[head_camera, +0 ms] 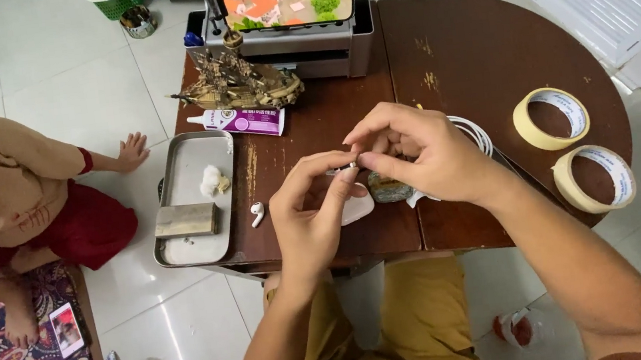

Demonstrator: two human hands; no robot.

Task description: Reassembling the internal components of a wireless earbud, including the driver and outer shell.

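Observation:
My left hand (309, 209) and my right hand (414, 153) meet over the dark wooden table (475, 50), and their fingertips pinch a small white earbud (348, 168) between them. Under the hands lies a white earbud case (359, 206), partly hidden, with a small grey stone-like block (388, 188) beside it. A second white earbud (257, 213) lies on the table to the left of my left hand. A coiled white cable (476, 132) shows behind my right hand.
A metal tray (192, 198) at the left edge holds a cotton wad (212, 179) and a metal block (186, 220). A glue tube (243, 121), a model ship (245, 85) and a grey box stand behind. Two masking tape rolls (551, 118) lie right. A seated person (8, 191) is on the floor left.

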